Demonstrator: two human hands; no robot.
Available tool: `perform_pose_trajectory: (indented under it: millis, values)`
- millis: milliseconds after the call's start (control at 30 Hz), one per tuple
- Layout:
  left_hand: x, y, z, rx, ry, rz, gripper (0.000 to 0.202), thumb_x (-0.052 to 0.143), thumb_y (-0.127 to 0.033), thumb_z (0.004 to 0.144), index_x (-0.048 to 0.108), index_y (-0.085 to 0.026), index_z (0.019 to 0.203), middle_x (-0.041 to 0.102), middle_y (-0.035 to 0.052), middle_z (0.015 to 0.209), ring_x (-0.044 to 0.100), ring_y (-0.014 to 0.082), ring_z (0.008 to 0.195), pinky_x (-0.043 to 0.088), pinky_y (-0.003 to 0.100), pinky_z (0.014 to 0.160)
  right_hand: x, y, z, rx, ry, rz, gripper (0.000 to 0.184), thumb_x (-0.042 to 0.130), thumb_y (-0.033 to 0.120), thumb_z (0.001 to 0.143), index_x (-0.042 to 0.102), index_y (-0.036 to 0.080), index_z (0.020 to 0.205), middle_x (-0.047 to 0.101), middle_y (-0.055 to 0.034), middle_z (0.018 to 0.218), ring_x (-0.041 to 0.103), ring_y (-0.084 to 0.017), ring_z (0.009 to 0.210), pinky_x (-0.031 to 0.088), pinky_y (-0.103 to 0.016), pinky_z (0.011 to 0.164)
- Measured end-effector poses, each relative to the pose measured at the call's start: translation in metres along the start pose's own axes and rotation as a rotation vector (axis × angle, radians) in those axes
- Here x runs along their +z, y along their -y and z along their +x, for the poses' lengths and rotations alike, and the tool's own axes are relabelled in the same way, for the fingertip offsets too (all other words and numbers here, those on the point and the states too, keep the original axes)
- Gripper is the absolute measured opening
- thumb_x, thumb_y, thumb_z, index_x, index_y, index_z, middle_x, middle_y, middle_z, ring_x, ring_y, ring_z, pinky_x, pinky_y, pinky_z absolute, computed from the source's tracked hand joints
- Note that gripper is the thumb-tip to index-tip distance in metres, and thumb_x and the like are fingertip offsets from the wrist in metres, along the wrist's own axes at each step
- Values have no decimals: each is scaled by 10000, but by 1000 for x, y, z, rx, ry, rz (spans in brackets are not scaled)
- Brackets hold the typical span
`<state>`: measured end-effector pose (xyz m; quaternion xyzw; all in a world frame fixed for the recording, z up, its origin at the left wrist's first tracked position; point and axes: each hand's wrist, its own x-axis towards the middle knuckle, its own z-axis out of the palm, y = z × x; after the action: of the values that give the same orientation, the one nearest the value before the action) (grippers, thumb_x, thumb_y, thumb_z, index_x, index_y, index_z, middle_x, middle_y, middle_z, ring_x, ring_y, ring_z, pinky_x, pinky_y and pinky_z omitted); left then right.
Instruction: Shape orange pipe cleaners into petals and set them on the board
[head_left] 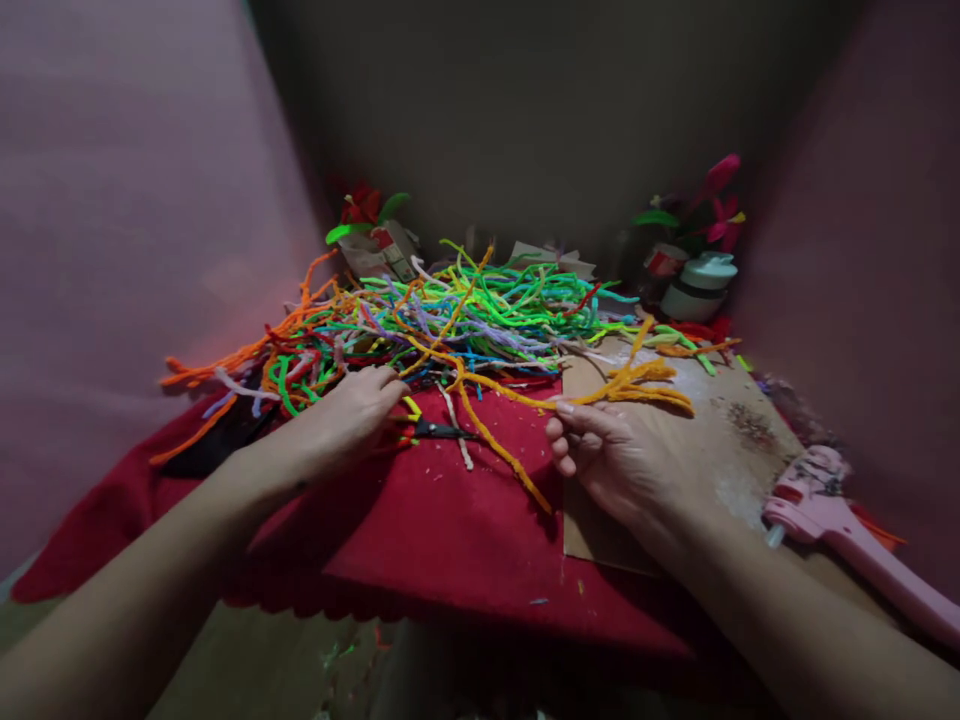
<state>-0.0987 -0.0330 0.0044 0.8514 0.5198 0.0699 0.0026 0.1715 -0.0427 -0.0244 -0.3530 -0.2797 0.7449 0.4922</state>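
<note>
My right hand (600, 450) pinches a bundle of orange pipe cleaners (517, 393) between thumb and fingertips. Its folded looped end spreads to the right over the board, while branching stems reach left, one hanging down toward the cloth. My left hand (367, 400) is closed at the edge of the pile, and an orange stem runs up from its fingertips; the fingers are partly hidden. Scissors (442, 430) with yellow and dark handles lie beside and partly behind the left hand. A large heap of multicoloured pipe cleaners (480, 315) lies just beyond both hands.
A brown board (600, 520) lies on the red cloth (420, 530). On the right rests a pink glue gun (832, 510). Behind stand a pale lidded jar (701, 285), pink flowers (724, 220) and a red flower (361, 205). Walls enclose both sides.
</note>
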Motion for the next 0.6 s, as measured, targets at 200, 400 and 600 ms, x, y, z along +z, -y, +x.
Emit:
perform_pose_trajectory:
  millis: [200,400,600]
  values:
    - [22,-87,27,-274,201,-1196,367,460,-455,814,506,-163,1030,509,-33,608,435,70,433,327,183,420,0,-3,3,55,83,43,83,629,208,652,620,127,636,612,-15,525,507,-86,407,367,-182,359]
    - [29,-112,49,-290,-66,-1343,359,478,-419,806,488,-127,596,468,-34,500,384,39,392,300,172,420,-6,-10,8,-6,71,19,155,616,267,687,609,114,670,613,-24,571,520,-85,447,393,-184,399]
    - [21,-109,60,-170,-18,-1123,232,571,-344,742,590,-117,699,493,-34,526,407,56,456,317,179,445,-6,-10,9,-151,7,-70,257,645,388,710,552,149,730,585,5,542,502,-79,395,376,-171,343]
